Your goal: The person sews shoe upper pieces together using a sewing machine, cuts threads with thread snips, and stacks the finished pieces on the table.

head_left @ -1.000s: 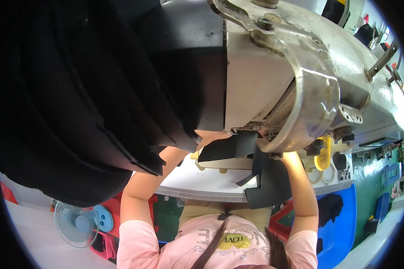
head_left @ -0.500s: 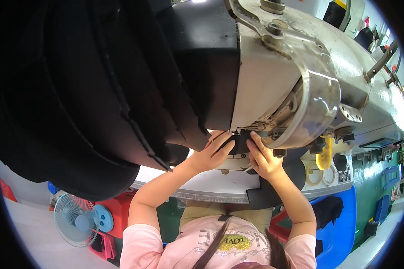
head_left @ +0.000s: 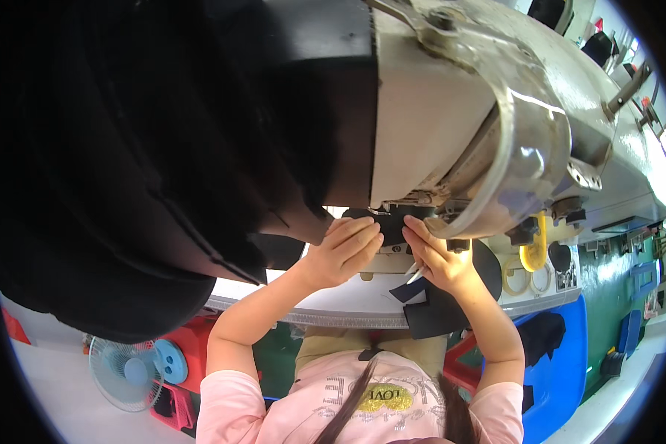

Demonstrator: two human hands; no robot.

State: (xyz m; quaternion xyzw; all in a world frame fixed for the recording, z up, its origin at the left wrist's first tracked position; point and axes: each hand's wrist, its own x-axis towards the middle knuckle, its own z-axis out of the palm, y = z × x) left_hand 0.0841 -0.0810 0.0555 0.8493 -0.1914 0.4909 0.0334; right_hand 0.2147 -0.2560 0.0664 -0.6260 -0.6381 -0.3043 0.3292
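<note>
A piece of black fabric (head_left: 392, 228) lies under the head of a sewing machine (head_left: 429, 140). My left hand (head_left: 342, 253) grips its left side, fingers pressed together. On the other side my right hand (head_left: 438, 257) pinches the fabric's edge with thumb and fingertips. A thin pale tool (head_left: 416, 275), its kind unclear, sticks out from under the right palm. Below that hand a dark strip (head_left: 408, 291) and a larger black fabric piece (head_left: 436, 314) lie on the white table (head_left: 333, 300). The needle area is partly hidden by the machine.
Large black sheets (head_left: 163, 148) hang close on the left. A clear curved guard (head_left: 533, 148) juts from the machine. Tape rolls (head_left: 516, 275) lie at the table's right. A blue bin (head_left: 570, 362) holds black cloth; a fan (head_left: 126, 374) stands lower left.
My left fingers have drawn together and moved slightly left. Both hands stay at the fabric. The dark strip below my right hand now shows more plainly. The view has shifted a little.
</note>
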